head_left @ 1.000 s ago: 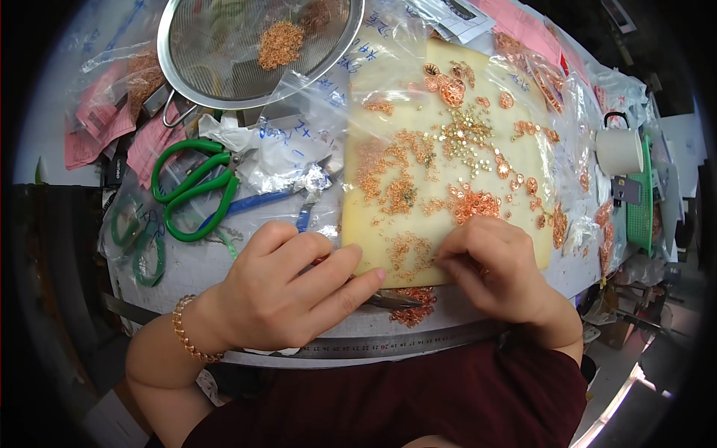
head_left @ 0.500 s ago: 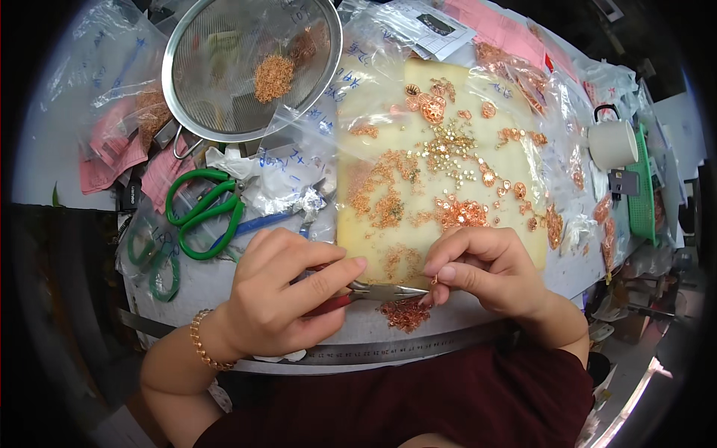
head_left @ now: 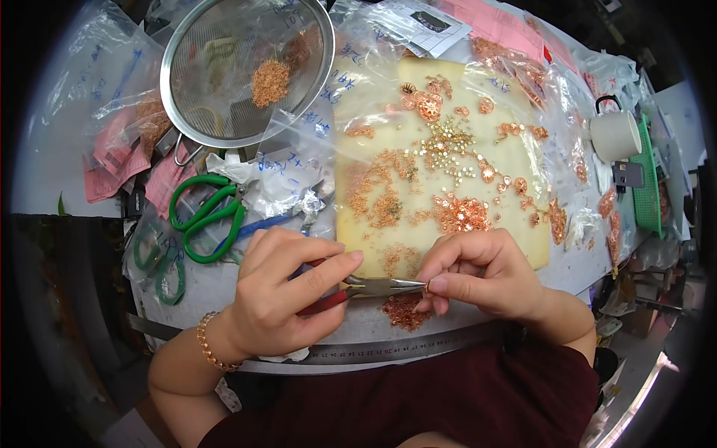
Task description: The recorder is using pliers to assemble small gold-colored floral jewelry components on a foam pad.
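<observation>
My left hand (head_left: 280, 287) is closed around red-handled long-nose pliers (head_left: 385, 287), whose jaws point right. The plier tips meet the fingertips of my right hand (head_left: 489, 275), which pinches a tiny copper-coloured piece (head_left: 427, 287); its exact shape is mostly hidden. Below the jaws lies a heap of small reddish-copper bits (head_left: 407, 312). Just beyond my hands, a pale yellow mat (head_left: 357, 250) carries loose copper rings (head_left: 385, 205), a pile of copper-coloured parts (head_left: 463, 215), gold-coloured beads (head_left: 447, 140) and round filigree pieces (head_left: 429, 108).
Green-handled scissors (head_left: 237, 224) lie left of the mat among plastic bags (head_left: 299, 149). A metal mesh strainer (head_left: 166, 89) holding copper bits is at the upper left. A white cup (head_left: 616, 137) and green basket (head_left: 650, 201) stand right. A steel ruler (head_left: 388, 351) runs along the near edge.
The small copper-coloured piece showed beside the plier tips; now the tips are up against it at my right fingertips. My right hand has shifted slightly left.
</observation>
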